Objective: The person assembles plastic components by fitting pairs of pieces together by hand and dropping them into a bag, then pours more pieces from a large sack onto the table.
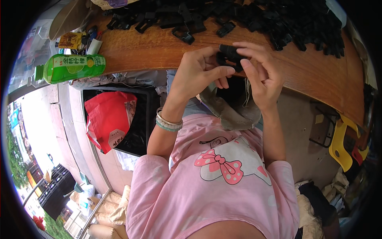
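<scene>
A small black plastic part [229, 51] with a frame-like shape is held between my two hands just above the table's near edge. My left hand [199, 71] is closed on its left side, the thumb pointing across underneath. On the right side, my right hand [262, 73] grips it with thumb and fingers curled; the fingers partly hide it. Below the hands, an olive-brown cloth bag [229, 115] with a dark opening and frayed edge lies over my lap. Many similar black plastic parts [191, 20] are heaped at the back of the table.
The curved wooden table [322, 75] spans the top. A green drink bottle [75, 67] lies at its left end, near a yellow packet [71, 40]. Below left, a red bag [109, 119] rests in a black bin [145, 131]. A yellow stool [340, 145] stands at right.
</scene>
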Tool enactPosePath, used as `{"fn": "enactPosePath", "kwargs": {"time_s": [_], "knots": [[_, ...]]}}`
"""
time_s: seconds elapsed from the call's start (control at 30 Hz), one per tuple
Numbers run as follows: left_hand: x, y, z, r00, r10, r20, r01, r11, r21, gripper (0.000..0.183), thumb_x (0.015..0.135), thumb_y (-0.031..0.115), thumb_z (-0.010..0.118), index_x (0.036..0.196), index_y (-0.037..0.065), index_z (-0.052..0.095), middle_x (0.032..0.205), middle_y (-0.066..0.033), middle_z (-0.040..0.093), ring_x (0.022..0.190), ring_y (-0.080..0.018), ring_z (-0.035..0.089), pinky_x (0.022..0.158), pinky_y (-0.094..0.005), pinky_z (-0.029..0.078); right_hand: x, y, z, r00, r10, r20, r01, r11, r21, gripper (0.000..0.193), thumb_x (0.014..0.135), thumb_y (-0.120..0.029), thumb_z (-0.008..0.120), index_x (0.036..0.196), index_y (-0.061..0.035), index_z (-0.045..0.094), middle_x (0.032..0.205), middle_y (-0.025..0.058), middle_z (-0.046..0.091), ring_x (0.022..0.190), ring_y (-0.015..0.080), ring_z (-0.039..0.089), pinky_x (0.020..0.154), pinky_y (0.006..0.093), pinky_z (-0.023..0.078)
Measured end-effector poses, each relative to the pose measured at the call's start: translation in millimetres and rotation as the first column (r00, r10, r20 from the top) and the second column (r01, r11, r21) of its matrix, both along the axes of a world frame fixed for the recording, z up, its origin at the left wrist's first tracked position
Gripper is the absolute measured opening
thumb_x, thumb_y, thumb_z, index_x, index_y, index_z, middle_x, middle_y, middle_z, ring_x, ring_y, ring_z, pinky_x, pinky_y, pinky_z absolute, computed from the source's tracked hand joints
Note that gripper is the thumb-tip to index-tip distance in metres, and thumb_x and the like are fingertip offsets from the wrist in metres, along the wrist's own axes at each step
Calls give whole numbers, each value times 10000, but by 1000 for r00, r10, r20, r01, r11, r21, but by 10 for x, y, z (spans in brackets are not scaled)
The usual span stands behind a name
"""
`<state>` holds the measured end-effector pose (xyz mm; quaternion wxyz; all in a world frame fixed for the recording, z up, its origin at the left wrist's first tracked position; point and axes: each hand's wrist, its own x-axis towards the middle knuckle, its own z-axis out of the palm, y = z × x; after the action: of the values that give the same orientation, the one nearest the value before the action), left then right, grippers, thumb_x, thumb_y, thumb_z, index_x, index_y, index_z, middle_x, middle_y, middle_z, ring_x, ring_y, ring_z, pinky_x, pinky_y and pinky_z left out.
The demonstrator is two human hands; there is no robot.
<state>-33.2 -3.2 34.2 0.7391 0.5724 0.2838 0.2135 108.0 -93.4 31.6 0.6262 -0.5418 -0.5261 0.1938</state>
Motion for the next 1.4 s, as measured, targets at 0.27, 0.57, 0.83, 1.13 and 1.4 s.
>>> {"fn": "enactPosePath", "kwargs": {"time_s": [0.27, 0.57, 0.83, 1.13, 1.4], "knots": [[-8, 6, 30, 1000, -4, 1, 4, 1000, -5, 289, 818, 10, 661, 1045, -135, 559, 781, -157, 656, 622, -183, 663, 546, -257, 553, -43, 0, -105, 991, -82, 103, 79, 996, 28, 178, 818, 70, 596, 975, 7, 652, 1010, 102, 652, 901, 189, 623, 738, 275, 529], [39, -179, -20, 988, 119, 100, -152, 877, 455, 301, 824, -22, 607, 1121, -57, 569, 874, -152, 655, 719, -198, 684, 627, -256, 546, -117, -13, -54, 992, -83, -91, 70, 988, -137, 323, 811, 75, 589, 1117, -25, 625, 1079, 90, 608, 892, 175, 616, 711, 276, 519], [-120, 42, 10, 985, 159, -70, -88, 807, 584, 242, 814, -28, 575, 1051, 12, 603, 903, -117, 649, 693, -203, 671, 606, -288, 519, 114, -72, -90, 996, 77, -41, -82, 986, -144, 231, 820, 18, 616, 1047, -3, 652, 934, 84, 606, 793, 152, 598, 727, 271, 474], [-261, 457, 14, 812, 503, -296, 208, 226, 952, 250, 756, 20, 621, 1006, 21, 629, 898, -115, 567, 751, -314, 600, 667, -377, 487, 285, 513, -290, 600, -183, 779, 308, 951, -14, 273, 739, -17, 634, 1000, -78, 685, 955, 81, 580, 845, 248, 540, 713, 340, 439], [-216, 361, 15, 819, 386, -425, 346, 258, 902, 324, 723, 51, 659, 1038, 32, 586, 953, -125, 578, 754, -321, 606, 665, -394, 489, 181, 485, -243, 716, -170, 677, 102, 985, 140, 297, 692, 47, 668, 975, -39, 636, 997, 76, 557, 842, 225, 569, 718, 336, 471]]}}
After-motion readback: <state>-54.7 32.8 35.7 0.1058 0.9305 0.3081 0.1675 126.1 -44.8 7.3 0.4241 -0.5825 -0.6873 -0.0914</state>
